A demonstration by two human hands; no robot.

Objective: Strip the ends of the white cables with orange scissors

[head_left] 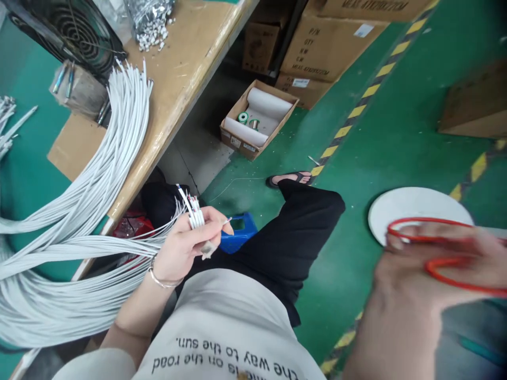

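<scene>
My left hand (186, 243) grips the ends of several white cables (195, 210) whose stripped tips show coloured wires. These cables run left into a big bundle of white cables (71, 211) draped over the wooden table edge (174, 105). My right hand (428, 274), blurred and close to the camera at the lower right, has red rubber bands (435, 266) looped around its fingers. A white round disc (415, 203) lies just behind that hand.
A black fan (71, 31) and a bag of small metal parts (150, 21) sit on the table. On the green floor stand an open box with white rolls (257, 119), stacked cartons (328, 42), a blue container (237, 235) and yellow-black tape (356, 111).
</scene>
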